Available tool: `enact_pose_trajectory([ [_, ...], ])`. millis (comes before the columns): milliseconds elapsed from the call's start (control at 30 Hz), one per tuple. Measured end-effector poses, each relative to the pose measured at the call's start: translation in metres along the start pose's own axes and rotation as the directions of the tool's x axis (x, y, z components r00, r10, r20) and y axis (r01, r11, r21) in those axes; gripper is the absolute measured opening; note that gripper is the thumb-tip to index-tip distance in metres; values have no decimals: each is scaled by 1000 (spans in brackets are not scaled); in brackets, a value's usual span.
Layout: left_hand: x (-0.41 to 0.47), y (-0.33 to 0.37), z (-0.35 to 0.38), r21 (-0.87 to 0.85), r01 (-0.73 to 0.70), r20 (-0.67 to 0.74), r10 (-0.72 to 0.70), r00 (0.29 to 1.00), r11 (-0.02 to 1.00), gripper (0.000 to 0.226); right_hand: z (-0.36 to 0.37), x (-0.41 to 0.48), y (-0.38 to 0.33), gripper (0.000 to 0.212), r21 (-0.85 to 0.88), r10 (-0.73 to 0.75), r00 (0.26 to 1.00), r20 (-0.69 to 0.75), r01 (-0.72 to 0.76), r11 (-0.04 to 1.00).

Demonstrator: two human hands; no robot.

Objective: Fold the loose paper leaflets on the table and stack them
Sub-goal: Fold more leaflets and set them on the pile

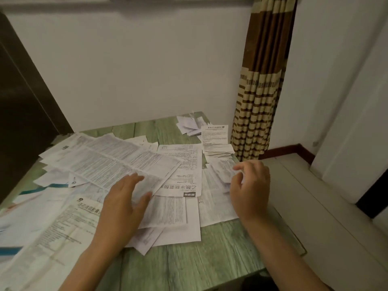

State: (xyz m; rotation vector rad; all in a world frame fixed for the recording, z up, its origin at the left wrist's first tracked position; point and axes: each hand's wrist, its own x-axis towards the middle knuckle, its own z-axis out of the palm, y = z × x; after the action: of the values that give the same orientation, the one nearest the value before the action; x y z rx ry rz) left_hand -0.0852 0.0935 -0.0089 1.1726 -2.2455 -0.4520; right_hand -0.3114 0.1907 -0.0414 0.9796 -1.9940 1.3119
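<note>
Several loose printed paper leaflets (100, 162) lie spread and overlapping over the left and middle of the green wood-grain table (189, 261). My left hand (123, 204) rests flat with straight fingers on the corner of a long unfolded leaflet. My right hand (249, 185) hovers over a creased leaflet (220, 173) near the table's right edge, fingers loosely curled; whether it pinches the paper I cannot tell. A stack of folded leaflets (217, 143) sits at the back right. A looser heap of folded papers (190, 124) lies behind it.
A white wall runs behind the table. A brown and cream striped curtain (260, 91) hangs at the back right corner. A white low surface (315, 206) adjoins the table's right edge. A dark panel (19, 114) stands at the left.
</note>
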Motion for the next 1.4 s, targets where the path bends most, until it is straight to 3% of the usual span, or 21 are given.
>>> enact_pose_trajectory([
  [67,3,-6,1,108,72,148,-88,985,992,71,2,-5,-11,23,24,-165,984,61,164,986],
  [167,4,-8,8,215,87,258,-142,956,973,74,4,-11,-23,24,96,-353,926,133,342,935],
  [267,6,-5,7,287,58,219,-125,968,956,60,5,-13,-28,24,136,-454,870,193,434,890],
  [434,11,-9,0,248,40,182,-87,979,968,36,5,-15,-25,27,145,-467,846,258,444,884],
  [534,7,-7,-13,257,7,86,-30,996,966,39,4,-15,-24,27,157,-458,844,278,431,889],
  [600,0,-5,-27,168,-19,-1,19,1000,986,40,2,-13,-24,27,203,-462,841,280,419,885],
  [700,-14,-3,-55,-71,-95,-84,89,993,993,29,-3,-10,-28,29,279,-391,858,333,307,910],
  [767,-25,-5,-79,-174,-125,-51,118,992,977,22,-9,-9,-39,45,339,-283,846,452,131,932],
  [834,-37,-7,-100,-287,-74,16,82,996,955,23,-18,-9,-57,63,382,-218,745,630,-53,923],
  [900,-46,-7,-119,-477,55,89,-13,996,877,20,-28,-10,-75,68,410,-223,602,767,-192,891],
  [1000,-55,-14,-136,-704,289,245,-161,956,649,24,-40,-11,-102,57,446,-269,416,869,-421,790],
  [1100,-54,-26,-137,-778,377,269,-276,923,502,17,-42,-16,-117,34,421,-250,348,904,-612,670],
  [1134,-52,-30,-134,-775,353,210,-314,926,524,17,-40,-20,-120,29,402,-210,358,910,-632,663],
  [1200,-53,-41,-123,-592,243,-36,-326,945,769,31,-34,-30,-128,24,369,-118,409,905,-617,695],
  [1267,-60,-47,-110,-218,64,-259,-121,958,974,53,-29,-41,-130,22,345,-25,463,886,-624,701],
  [1334,-67,-49,-97,22,-163,-255,163,953,986,59,-28,-47,-134,20,341,41,488,872,-665,664],
  [1401,-73,-49,-84,65,-290,-191,297,936,955,68,-30,-47,-135,22,350,68,496,866,-697,625],
])
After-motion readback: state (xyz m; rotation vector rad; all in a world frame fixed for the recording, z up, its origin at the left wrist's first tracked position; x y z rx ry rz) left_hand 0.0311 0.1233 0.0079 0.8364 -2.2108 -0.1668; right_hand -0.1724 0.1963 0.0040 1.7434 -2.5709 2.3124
